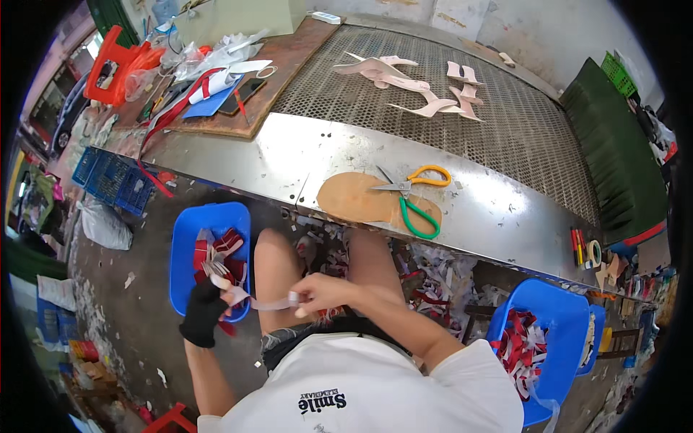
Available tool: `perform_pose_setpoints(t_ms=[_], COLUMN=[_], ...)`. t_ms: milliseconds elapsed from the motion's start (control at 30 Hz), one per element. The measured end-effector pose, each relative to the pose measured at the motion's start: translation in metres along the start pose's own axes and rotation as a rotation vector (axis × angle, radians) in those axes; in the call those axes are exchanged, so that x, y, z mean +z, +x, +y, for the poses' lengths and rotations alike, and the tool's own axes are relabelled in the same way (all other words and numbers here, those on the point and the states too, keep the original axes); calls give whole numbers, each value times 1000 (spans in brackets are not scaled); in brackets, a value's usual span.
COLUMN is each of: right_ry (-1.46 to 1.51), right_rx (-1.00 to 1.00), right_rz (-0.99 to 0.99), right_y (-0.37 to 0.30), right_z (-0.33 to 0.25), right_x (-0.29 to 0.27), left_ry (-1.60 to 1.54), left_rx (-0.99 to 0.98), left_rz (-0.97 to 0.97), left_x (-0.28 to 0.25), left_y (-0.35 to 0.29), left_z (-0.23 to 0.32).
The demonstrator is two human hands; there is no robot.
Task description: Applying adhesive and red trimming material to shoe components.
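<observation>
My left hand (203,312), in a black fingerless glove, pinches one end of a pale pink strap (266,304) over the blue basket (181,249) at my left knee. My right hand (323,292) grips the strap's other end, so it stretches between both hands above my lap. The blue basket holds red and white strap pieces (216,256).
A tan sole-shaped piece (354,197) and scissors (411,193) with one orange and one green handle lie on the steel bench edge (253,155). Pink cut shapes (415,83) rest on the perforated metal bed. A second blue basket (556,317) of scraps stands at right. Offcuts litter the floor.
</observation>
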State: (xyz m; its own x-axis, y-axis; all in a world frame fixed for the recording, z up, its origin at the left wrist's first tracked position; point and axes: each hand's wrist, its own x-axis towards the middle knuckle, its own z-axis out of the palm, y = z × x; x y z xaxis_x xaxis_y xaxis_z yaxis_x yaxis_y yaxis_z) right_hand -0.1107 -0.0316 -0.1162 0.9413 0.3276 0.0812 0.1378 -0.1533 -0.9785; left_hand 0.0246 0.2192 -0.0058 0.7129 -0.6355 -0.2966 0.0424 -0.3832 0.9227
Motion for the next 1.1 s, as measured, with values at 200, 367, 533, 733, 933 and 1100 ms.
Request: perform_pose_setpoints(t_ms=[200, 367, 533, 733, 933, 1100], right_ry=[266, 433, 309, 419, -358, 188], right_rx=[-27, -31, 53, 297, 588, 378], right_rz=[232, 80, 328, 475, 338, 670], right_y=[-58, -40, -152, -240, -250, -283], right_z=[-59, -97, -103, -74, -61, -132], right_x=[-20, 3, -55, -67, -50, -134], left_ry=[-278, -290, -401, -264, 689, 136], left_rx=[186, 355, 211, -208, -168, 310], left_rz=[-144, -226, -218, -330, 10, -14], left_x=[42, 84, 64, 61, 45, 58], left_y=[-19, -1, 13, 22, 28, 125], left_z=[60, 96, 99, 40, -1, 54])
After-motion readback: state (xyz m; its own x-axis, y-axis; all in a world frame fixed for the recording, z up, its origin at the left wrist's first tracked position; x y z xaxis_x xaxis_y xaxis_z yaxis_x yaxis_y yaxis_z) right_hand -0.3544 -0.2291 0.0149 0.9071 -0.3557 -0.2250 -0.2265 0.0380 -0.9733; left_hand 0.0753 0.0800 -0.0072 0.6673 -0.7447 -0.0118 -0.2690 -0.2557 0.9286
